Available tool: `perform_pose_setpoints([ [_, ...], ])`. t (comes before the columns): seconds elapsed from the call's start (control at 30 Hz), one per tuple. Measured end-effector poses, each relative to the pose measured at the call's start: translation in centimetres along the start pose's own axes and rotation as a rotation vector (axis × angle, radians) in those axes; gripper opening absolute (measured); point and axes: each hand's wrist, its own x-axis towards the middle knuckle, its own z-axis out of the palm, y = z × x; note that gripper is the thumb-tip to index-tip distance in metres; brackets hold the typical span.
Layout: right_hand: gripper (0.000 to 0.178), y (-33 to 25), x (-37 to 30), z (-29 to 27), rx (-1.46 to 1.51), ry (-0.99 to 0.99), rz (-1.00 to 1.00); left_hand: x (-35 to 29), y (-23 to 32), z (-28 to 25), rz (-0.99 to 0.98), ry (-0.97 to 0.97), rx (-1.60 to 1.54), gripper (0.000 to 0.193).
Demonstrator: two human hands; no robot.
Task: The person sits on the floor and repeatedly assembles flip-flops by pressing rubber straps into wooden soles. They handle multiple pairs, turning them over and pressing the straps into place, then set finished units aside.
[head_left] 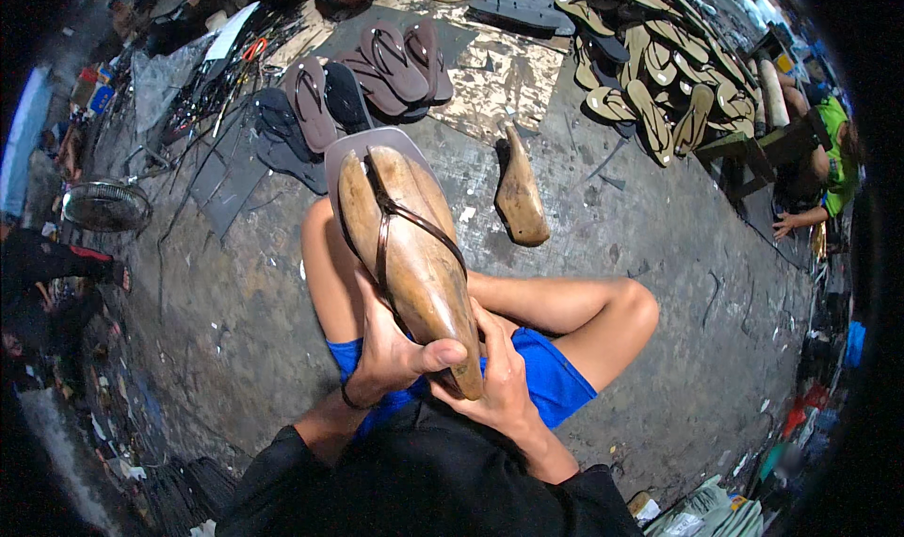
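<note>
A brown wooden shoe last (426, 278), its toe split by a notch, lies over a greyish flip-flop sole (403, 138) that shows around the toe end. Dark brown thong straps (428, 223) run from the notch across the last to both sides. My left hand (388, 353) is closed around its left side near the heel, thumb on top. On the right side, my right hand (494, 372) grips the narrow heel end from beside and below; some fingers of both hands are hidden. A second wooden last (522, 193) lies on the floor beyond my bent leg.
Brown flip-flops (394, 61) and dark soles (282, 132) are grouped at far left. Tan flip-flops (654, 113) are piled at far right, near a wooden bench (767, 155). A fan (105, 205) stands at left. Other people sit at both sides, one in a green shirt (833, 141).
</note>
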Motion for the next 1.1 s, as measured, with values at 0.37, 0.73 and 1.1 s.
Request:
perform_pose_setpoints([
  [0.37,0.096,0.6,-3.0,-1.2,1.668,0.341,0.431,0.3,1.4,-2.0,-0.017,-0.353,0.788,0.025],
  [0.73,0.085,-4.7,-7.5,-2.8,1.652,0.631,0.644,-7.3,-0.6,0.2,-0.490,-0.569,0.280,0.030],
  [1.1,0.093,-4.8,-8.1,-3.9,1.622,0.413,0.520,-8.6,-0.4,-3.4,-0.756,-0.639,0.121,0.026],
])
